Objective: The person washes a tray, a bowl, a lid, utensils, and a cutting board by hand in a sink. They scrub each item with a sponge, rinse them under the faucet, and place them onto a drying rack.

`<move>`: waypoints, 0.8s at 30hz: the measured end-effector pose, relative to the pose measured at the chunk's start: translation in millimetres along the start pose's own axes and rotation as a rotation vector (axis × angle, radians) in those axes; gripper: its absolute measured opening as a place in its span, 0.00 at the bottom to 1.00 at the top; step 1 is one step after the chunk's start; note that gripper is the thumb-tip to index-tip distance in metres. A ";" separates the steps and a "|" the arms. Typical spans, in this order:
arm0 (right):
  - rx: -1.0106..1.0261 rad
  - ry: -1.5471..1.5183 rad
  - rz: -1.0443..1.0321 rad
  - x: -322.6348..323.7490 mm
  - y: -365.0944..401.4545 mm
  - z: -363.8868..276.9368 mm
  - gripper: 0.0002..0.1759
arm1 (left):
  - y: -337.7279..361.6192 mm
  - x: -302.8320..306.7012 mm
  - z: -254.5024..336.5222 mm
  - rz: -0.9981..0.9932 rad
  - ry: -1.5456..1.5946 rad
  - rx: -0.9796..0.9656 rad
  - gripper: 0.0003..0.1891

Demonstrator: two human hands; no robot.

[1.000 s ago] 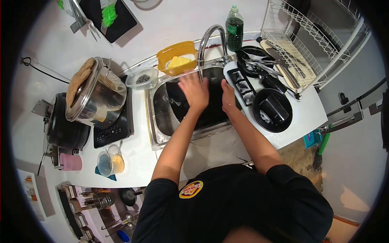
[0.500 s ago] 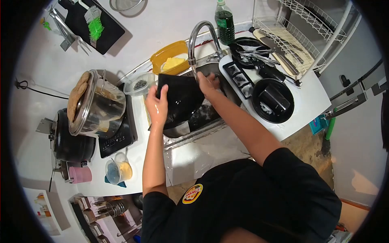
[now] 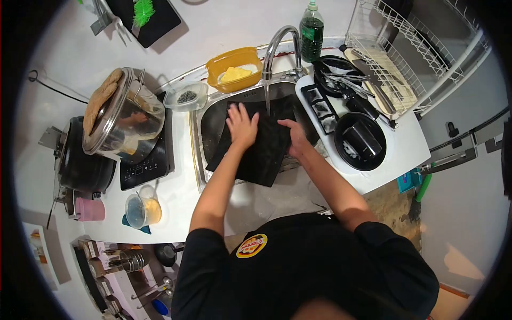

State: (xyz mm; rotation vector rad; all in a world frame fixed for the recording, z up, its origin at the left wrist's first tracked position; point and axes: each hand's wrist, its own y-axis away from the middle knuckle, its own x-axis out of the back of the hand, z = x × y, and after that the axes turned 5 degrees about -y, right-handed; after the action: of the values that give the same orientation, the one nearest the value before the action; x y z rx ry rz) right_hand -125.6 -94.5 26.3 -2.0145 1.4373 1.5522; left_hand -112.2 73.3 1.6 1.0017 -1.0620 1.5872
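A thin, flat black board [image 3: 261, 160] lies slanted over the sink [image 3: 198, 154], its near corner reaching past the front rim. My left hand [image 3: 242, 127] rests on its upper face, fingers spread. At the right edge, my right hand [image 3: 296, 140] grips the board with the thumb on top and the other fingers hidden behind it. Water runs from the curved faucet [image 3: 268, 64] onto the board's far part, between my hands.
Behind the sink sits a yellow basin [image 3: 216, 66] with a yellow sponge or cloth; a clear tub [image 3: 173, 100] stands left. Soapy pans [image 3: 368, 160], cutlery and a divided black tray [image 3: 320, 109] crowd the right. A steel pot [image 3: 144, 114] stands on the induction cooker [image 3: 144, 172].
The black board has come down from a raised, tilted hold to lie flatter under the faucet. My left hand has shifted from its left edge onto its face; my right hand now holds the right edge.
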 end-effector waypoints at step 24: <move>0.263 0.047 0.133 -10.8 73.3 -25.4 0.28 | -34.4 -1.7 19.7 -0.182 0.357 0.185 0.32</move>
State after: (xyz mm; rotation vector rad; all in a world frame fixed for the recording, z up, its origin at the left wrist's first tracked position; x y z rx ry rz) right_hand -167.3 -141.9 72.7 -1.8462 1.7240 1.2898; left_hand -76.2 60.2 11.8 0.8657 -0.5739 1.6565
